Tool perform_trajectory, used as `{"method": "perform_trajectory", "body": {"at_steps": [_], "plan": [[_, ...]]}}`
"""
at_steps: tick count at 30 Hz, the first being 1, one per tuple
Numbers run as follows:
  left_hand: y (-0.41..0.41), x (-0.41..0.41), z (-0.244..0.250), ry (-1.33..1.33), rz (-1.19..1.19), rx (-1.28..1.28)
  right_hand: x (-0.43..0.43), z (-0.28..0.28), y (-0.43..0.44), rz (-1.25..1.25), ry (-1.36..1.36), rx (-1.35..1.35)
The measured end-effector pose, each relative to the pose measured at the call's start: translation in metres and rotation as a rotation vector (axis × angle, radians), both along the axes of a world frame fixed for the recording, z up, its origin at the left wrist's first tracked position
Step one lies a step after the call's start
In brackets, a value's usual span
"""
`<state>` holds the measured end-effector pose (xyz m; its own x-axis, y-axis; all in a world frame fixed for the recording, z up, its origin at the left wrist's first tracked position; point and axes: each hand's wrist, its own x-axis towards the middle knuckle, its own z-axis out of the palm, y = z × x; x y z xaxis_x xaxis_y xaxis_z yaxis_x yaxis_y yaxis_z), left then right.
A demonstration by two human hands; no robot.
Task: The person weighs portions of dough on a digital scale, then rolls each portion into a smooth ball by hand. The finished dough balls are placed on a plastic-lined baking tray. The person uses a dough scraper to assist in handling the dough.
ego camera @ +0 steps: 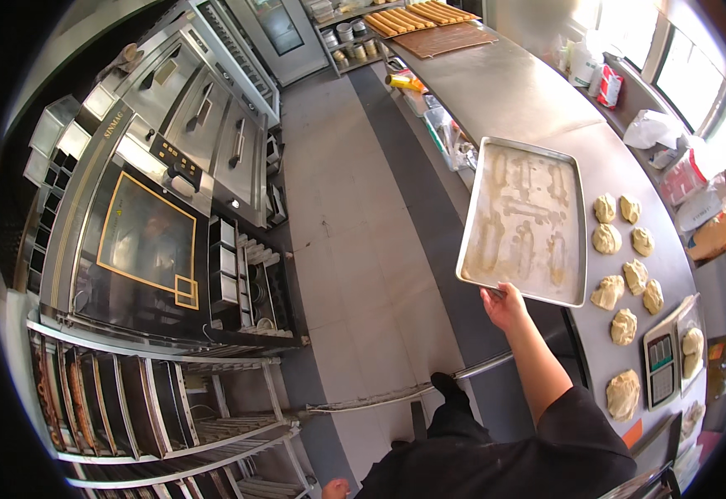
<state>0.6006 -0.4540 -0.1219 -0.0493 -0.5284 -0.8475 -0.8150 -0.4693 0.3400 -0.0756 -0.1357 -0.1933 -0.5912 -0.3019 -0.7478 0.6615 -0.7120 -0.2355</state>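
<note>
My right hand grips the near edge of a rectangular metal baking tray, which has stains of long shapes on its bottom and holds nothing. The tray is held over the left edge of the steel worktable. To its right, several dough pieces lie on the table. A larger dough lump lies nearer me, beside a digital scale with dough on its pan. Only part of my left hand shows at the bottom edge, low at my side; its fingers are not clear.
A deck oven stands at the left, with a rack of baking trays nearer me. Long baked rolls on a tray and a brown sheet lie at the table's far end. Bags line the windowsill. Plastic bins sit under the table.
</note>
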Motion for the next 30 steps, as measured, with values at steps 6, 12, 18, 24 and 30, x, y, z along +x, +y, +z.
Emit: {"method": "perform_trajectory", "body": {"at_steps": [6,12,18,24,30], "plan": [[0.016,-0.002,0.016,-0.042,0.123,-0.007,-0.133,-0.061,-0.076,-0.240,0.073,-0.146],[0.037,0.034,0.018,-0.083,0.254,0.026,-0.210,-0.035,-0.082,-0.127,0.259,0.030],[0.147,0.140,0.024,-0.110,0.645,0.061,-0.150,-0.070,-0.111,0.538,0.506,-0.034],[0.173,0.264,0.010,-0.148,0.525,-0.277,0.030,-0.102,-0.212,1.008,0.147,0.161],[0.040,0.392,0.183,-0.412,0.489,-1.018,0.228,-0.025,-0.356,1.569,0.341,0.200]]}}
